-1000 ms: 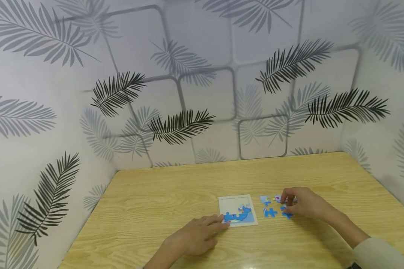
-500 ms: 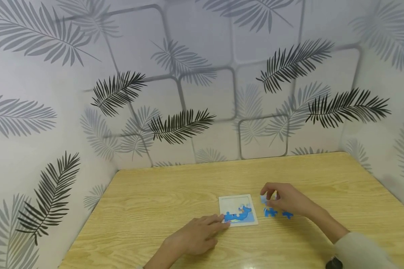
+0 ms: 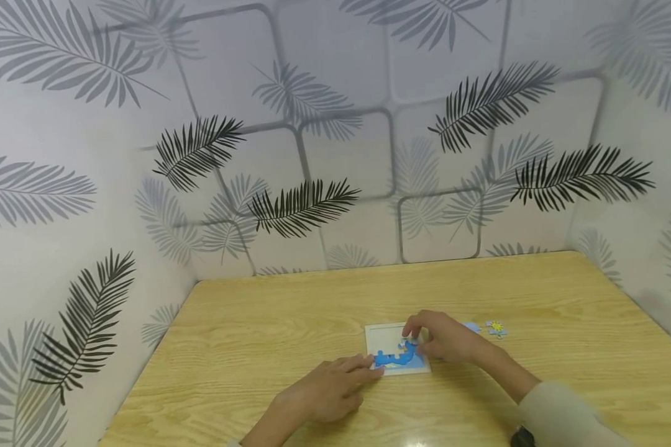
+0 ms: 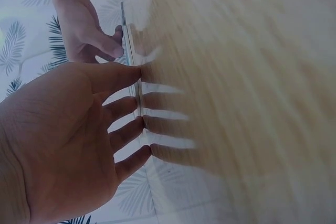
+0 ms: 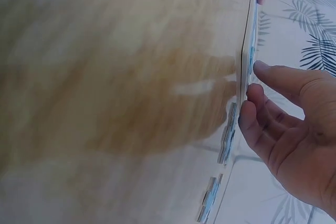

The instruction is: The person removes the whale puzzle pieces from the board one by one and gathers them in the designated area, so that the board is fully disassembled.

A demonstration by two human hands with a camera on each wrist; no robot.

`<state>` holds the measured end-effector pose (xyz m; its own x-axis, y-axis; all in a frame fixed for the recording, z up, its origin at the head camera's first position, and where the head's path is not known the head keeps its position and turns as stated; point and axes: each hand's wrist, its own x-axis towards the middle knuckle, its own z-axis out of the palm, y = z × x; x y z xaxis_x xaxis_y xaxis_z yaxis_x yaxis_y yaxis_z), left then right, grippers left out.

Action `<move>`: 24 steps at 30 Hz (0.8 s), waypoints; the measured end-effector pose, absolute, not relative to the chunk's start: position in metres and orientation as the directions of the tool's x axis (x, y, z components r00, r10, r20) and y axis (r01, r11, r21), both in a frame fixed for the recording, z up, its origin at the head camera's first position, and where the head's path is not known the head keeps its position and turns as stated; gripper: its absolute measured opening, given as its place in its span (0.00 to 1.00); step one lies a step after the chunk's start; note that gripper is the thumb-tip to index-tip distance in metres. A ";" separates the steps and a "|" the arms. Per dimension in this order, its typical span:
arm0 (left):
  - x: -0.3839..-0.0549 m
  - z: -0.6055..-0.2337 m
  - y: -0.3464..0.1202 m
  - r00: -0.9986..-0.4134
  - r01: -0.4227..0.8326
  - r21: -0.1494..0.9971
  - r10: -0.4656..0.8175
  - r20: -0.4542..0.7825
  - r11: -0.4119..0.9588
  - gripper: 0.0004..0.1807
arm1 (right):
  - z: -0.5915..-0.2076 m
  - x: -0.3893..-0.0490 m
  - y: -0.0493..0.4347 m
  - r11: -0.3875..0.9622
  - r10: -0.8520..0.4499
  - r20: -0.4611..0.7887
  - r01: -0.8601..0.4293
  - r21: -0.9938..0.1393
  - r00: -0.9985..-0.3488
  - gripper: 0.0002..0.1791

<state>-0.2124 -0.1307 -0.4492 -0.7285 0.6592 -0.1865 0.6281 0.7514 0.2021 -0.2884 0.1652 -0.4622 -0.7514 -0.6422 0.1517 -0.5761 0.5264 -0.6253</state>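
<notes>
In the head view, a small square jigsaw board (image 3: 383,338) with a pale rim lies on the table, its lower part filled with blue pieces (image 3: 391,359). My left hand (image 3: 330,388) rests at the board's lower left corner, fingers extended. In the left wrist view its fingertips (image 4: 139,121) touch the table. Over the board's right side, my right hand (image 3: 444,335) has thumb and fingers bent together, pinching what looks like a blue puzzle piece (image 3: 415,341), mostly hidden by the fingers. The right wrist view has that hand (image 5: 294,124) beside the board's edge (image 5: 245,51).
Right of the board lie loose pieces: a light-blue one (image 3: 471,326), partly behind the right hand, and one with a yellow flower or sun (image 3: 496,327). In the right wrist view, loose pieces (image 5: 227,132) lie flat. A leaf-patterned wall (image 3: 335,236) borders the wooden table (image 3: 291,310).
My right hand has moved left from the loose pieces to the board's right side. The left hand stays at the board's corner.
</notes>
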 end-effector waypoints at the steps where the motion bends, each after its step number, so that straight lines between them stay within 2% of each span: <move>1: -0.212 -0.449 -0.131 -0.729 0.627 0.201 0.658 -0.188 0.752 0.31 | -0.462 -0.288 0.164 0.532 -0.645 0.148 -0.580 -0.616 -0.749 0.16; 9: -0.210 -0.445 -0.130 -0.719 0.651 0.144 0.667 -0.194 0.745 0.31 | -0.458 -0.286 0.159 0.552 -0.659 0.104 -0.573 -0.605 -0.745 0.15; 14: -0.209 -0.443 -0.129 -0.720 0.647 0.156 0.665 -0.200 0.747 0.30 | -0.459 -0.286 0.157 0.558 -0.652 0.098 -0.563 -0.610 -0.752 0.17; 18: -0.209 -0.443 -0.129 -0.722 0.642 0.161 0.661 -0.201 0.750 0.30 | -0.459 -0.287 0.158 0.560 -0.647 0.126 -0.580 -0.592 -0.752 0.17; 24: -0.209 -0.444 -0.129 -0.721 0.648 0.149 0.665 -0.194 0.747 0.31 | -0.459 -0.285 0.159 0.528 -0.642 0.174 -0.595 -0.606 -0.747 0.13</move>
<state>-0.2092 -0.1288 -0.4443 -0.7211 0.6651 -0.1941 0.6483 0.7465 0.1494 -0.2852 0.1588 -0.4589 -0.7470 -0.6416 0.1741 -0.5947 0.5279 -0.6064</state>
